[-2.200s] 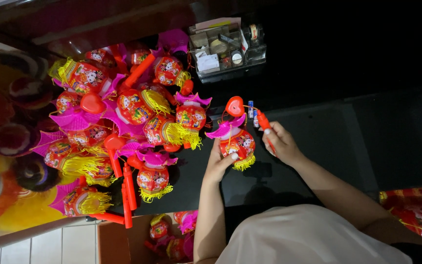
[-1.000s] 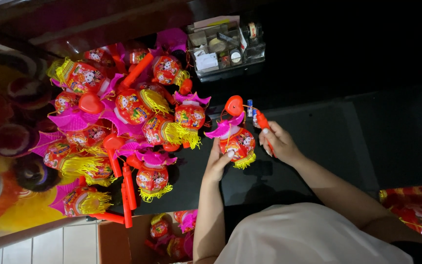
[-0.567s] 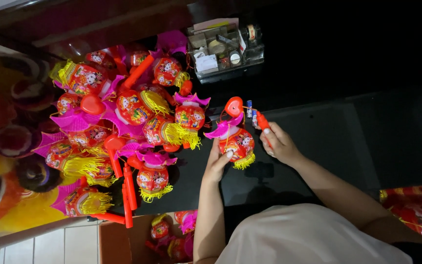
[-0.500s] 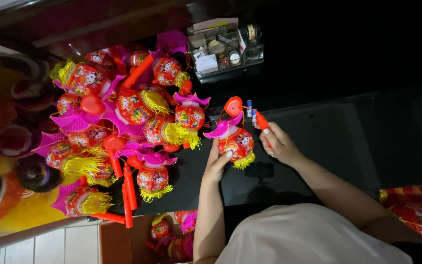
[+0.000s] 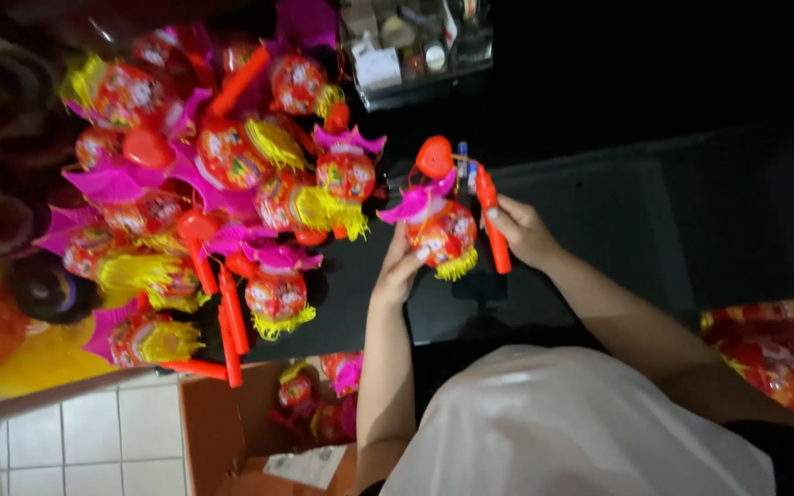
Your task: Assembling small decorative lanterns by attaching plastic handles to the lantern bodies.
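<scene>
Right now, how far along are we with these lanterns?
A big heap of finished-looking lanterns with red handles lies on the dark table. One lantern is in hand: the left hand steadies its body, the right hand grips its red handle. More lanterns sit in the orange box below; how many is unclear.

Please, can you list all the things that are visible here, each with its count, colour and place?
Round toy lantern with orange stick handle: one, red, pink and yellow, held between both hands.
Pile of similar toy lanterns: many, red, pink, yellow, on the dark table, left.
Clear plastic box of small items: one, top centre.
Orange cardboard box: one, holding more lanterns, bottom.
White floor tiles: bottom left.
Left hand: on the lantern body.
Right hand: gripping the handle.
</scene>
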